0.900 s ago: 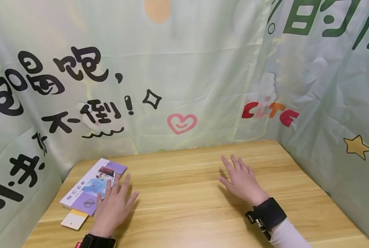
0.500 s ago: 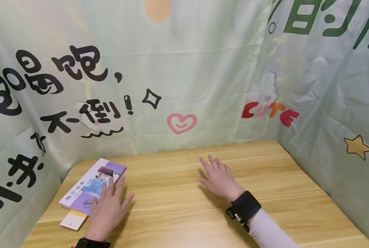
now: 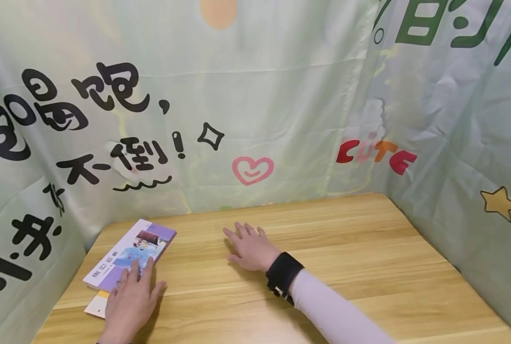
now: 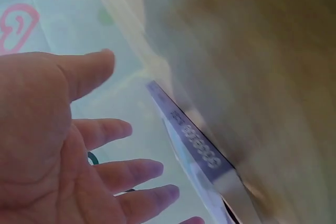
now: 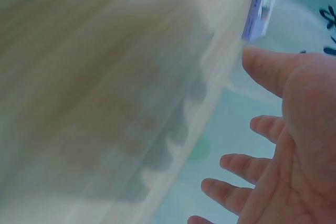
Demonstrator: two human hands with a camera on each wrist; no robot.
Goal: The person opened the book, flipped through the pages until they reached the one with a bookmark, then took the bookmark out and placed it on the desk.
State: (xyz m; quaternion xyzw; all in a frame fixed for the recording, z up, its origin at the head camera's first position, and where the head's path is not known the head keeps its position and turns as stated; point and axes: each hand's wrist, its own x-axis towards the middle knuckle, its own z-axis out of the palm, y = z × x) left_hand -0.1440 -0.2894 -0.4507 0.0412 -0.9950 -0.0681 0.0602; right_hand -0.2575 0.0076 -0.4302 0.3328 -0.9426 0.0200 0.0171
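A purple and white book (image 3: 122, 253) with a blue picture on its cover lies flat at the left of the table. My left hand (image 3: 131, 301) is over its near end, fingers spread and holding nothing. In the left wrist view, the fingertips appear apart from the book (image 4: 191, 140), whose lettered spine shows. A white card-like piece with a yellow band (image 3: 95, 306) sticks out at the book's near end, partly hidden by the left hand. My right hand (image 3: 252, 249) is above mid-table, right of the book, with fingers extended and nothing in its grasp.
The wooden table (image 3: 345, 267) reaches back to a pale green printed cloth (image 3: 281, 110), which hangs along the back and both sides. The right hand's shadow falls on the tabletop in the right wrist view.
My right hand has moved left across the table toward the book. My left hand has drawn slightly nearer to me and left, covering more of the card-like piece. The book stays put.
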